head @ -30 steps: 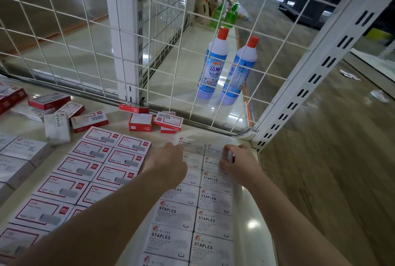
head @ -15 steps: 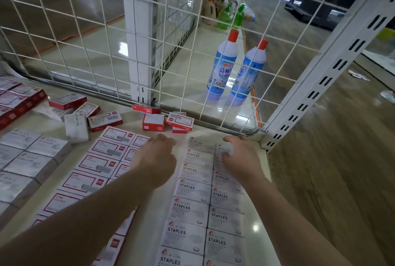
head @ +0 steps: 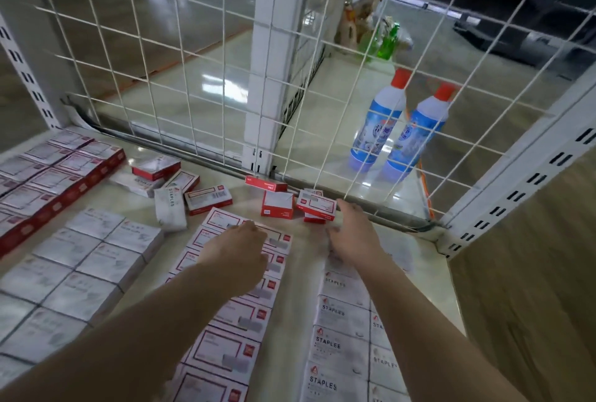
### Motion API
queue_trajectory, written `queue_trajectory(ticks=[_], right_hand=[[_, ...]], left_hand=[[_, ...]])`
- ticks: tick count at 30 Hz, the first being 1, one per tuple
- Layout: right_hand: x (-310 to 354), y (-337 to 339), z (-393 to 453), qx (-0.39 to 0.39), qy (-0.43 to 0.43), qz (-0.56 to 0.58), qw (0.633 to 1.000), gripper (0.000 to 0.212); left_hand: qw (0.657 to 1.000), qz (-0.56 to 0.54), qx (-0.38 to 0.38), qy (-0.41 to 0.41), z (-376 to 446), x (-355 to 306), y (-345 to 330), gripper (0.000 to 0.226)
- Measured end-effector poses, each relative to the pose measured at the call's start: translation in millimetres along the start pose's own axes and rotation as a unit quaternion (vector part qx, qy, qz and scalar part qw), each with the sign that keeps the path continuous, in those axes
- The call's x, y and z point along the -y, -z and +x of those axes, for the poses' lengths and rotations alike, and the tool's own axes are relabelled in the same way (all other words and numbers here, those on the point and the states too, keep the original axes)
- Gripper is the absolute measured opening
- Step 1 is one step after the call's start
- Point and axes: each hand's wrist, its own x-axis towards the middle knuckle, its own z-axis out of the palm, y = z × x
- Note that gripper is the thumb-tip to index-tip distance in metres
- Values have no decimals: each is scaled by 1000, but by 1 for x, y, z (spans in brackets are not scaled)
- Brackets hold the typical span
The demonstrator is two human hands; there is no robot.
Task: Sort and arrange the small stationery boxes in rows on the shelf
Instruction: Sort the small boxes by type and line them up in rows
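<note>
Most boxes lie in rows on shelf (head: 419, 259): STAPLES rows (head: 342, 346) at front right, red-bordered rows (head: 225, 346) beside. Loose boxes (head: 290, 203) along back edge remain unsorted. Left hand (head: 237, 251) rests loosely curled on red-bordered rows; right hand (head: 353, 233), fingers spread, reaches toward them.

Red-bordered white boxes (head: 225, 330), blue bottles (head: 380, 130)

We see bright, even overhead light, glare patches on the glossy floor (head: 222, 85), motion blur over both hands and box labels, and wide-angle bending at the edges.
</note>
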Motion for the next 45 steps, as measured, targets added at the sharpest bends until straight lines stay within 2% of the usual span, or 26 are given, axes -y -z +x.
queue_trajectory(ticks=[4,9,16,20,25,29,32,36,40,42,45], right_hand=[[4,-5,11,2,-20,-21,1000,49],[3,-11,15,-51,-41,8,998,25],[8,-8,8,-84,-54,29,995,17],[3,-4,-8,-112,-39,47,992,20],[6,13,-45,-83,30,72,994,21],[9,17,-76,-52,70,111,990,26],[8,15,-95,-29,90,126,987,34],[9,11,-114,-26,108,135,985,34],[7,9,-123,-18,93,148,985,36],[5,12,-125,16,88,146,985,42],[4,22,-123,28,104,143,984,45]], left_hand=[[1000,6,-3,2,5,1,1,33],[1000,12,22,-9,2,1,-1,40],[997,-80,9,6,-4,6,5,40],[987,-155,-43,24,-16,6,5,42],[970,-220,-88,59,-35,8,6,38],[952,-284,-93,64,-46,2,10,22],[938,-329,-74,80,-51,-7,10,31],[896,-431,-41,104,-59,-16,6,25],[865,-481,-53,135,-64,-21,4,14],[869,-473,-69,126,-66,-22,6,17],[907,-409,-75,74,-67,-24,8,21]])
